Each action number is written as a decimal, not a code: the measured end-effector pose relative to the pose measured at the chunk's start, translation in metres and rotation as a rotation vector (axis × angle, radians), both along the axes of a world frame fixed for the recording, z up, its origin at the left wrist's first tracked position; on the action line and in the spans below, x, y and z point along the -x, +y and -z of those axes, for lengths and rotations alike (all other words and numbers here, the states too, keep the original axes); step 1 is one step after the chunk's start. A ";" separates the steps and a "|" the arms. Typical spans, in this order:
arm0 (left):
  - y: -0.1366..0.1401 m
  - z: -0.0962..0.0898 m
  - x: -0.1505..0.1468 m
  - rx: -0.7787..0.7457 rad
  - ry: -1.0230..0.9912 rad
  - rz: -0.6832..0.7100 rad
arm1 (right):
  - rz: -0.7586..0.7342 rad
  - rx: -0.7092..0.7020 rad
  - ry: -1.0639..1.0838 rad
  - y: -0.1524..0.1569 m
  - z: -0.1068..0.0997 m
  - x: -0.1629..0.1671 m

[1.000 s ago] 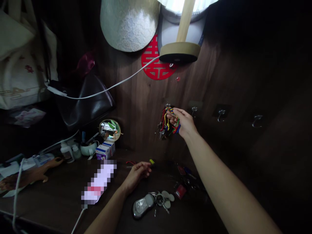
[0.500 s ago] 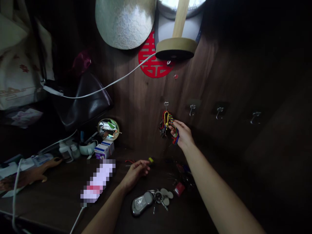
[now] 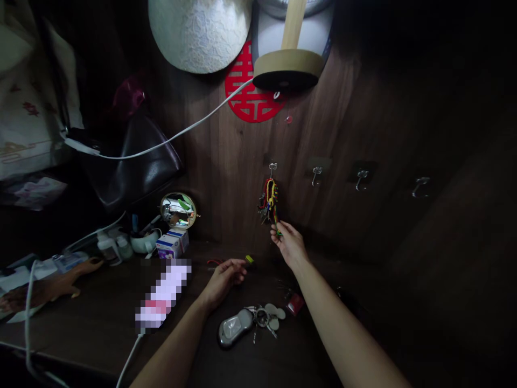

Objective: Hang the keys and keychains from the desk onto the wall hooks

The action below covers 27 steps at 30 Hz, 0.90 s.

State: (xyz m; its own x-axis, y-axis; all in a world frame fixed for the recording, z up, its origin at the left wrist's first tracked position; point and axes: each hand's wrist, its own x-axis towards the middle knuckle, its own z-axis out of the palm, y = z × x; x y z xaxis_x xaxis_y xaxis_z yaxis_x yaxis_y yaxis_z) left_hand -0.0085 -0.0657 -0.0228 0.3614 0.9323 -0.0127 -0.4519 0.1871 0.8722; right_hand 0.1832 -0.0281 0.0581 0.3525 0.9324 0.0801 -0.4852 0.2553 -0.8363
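A bundle of braided cords in red, yellow, green and blue with keys (image 3: pixel 267 198) hangs from the leftmost metal hook (image 3: pixel 273 168) on the wood wall. My right hand (image 3: pixel 290 242) pinches the lower end of the multicoloured cord (image 3: pixel 277 220). Lower down over the dark tabletop, my left hand (image 3: pixel 226 277) has its fingers curled in. At its fingertips shows a small yellow object (image 3: pixel 249 260); its kind is too small to tell. In front of the hands lies a silver car key fob (image 3: pixel 235 327) with a ring of keys (image 3: pixel 269 317) attached.
More hooks (image 3: pixel 317 175) line the wall to the right. A small red item (image 3: pixel 294 304) lies beside the key ring. On the left are a blurred-out phone-like object (image 3: pixel 163 293) with a white cable, small boxes (image 3: pixel 172 245), a round mirror (image 3: pixel 178 211) and a black bag (image 3: pixel 137 167). A lamp (image 3: pixel 287 70) hangs overhead.
My right hand has moved down along the multicoloured cord to its lower end, and the cord now hangs straighter beneath the hook. My left hand has barely moved. The view has shifted slightly.
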 end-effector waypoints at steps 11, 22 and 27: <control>0.005 -0.007 0.012 -0.085 -0.098 -0.403 | -0.039 0.033 -0.016 -0.025 0.032 -0.002; 0.005 -0.010 0.026 -0.214 0.123 -0.805 | -0.110 0.125 -0.319 -0.067 0.069 0.002; 0.008 -0.004 0.030 -0.280 0.377 -0.838 | -0.094 0.057 -0.555 -0.073 0.086 0.003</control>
